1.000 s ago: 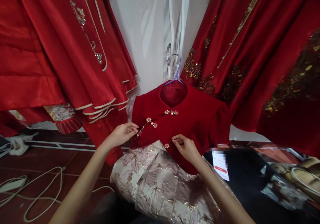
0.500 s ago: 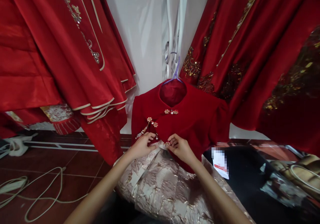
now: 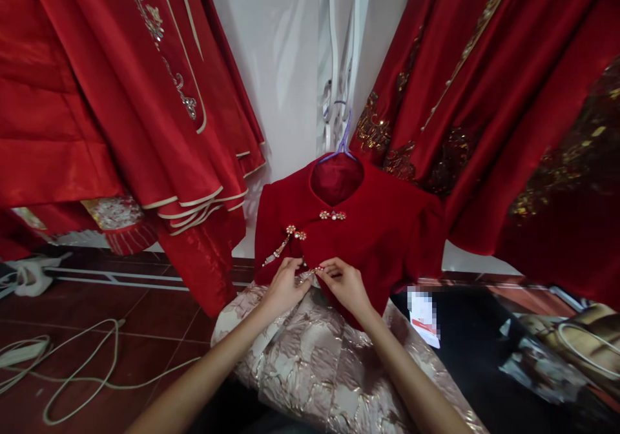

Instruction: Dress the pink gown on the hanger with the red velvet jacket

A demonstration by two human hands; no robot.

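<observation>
A red velvet top [image 3: 378, 227] hangs on a purple hanger [image 3: 341, 143] in front of me, above a pale gold brocade skirt [image 3: 314, 363]. It has pearl flower clasps [image 3: 332, 215] down its front. My left hand [image 3: 283, 287] and my right hand [image 3: 345, 285] meet at the top's lower hem. Both pinch the lowest clasp [image 3: 314, 271] between their fingertips. The clasp itself is mostly hidden by my fingers.
Red embroidered gowns hang at the left [image 3: 121, 92] and right [image 3: 489, 98]. A white tag [image 3: 423, 314] dangles at the top's right side. A pale cable [image 3: 82, 369] loops over the dark red floor. A white wall [image 3: 285, 66] stands behind.
My left hand has moved right from the side clasp to the lower hem. It has joined my right hand at the lowest clasp.
</observation>
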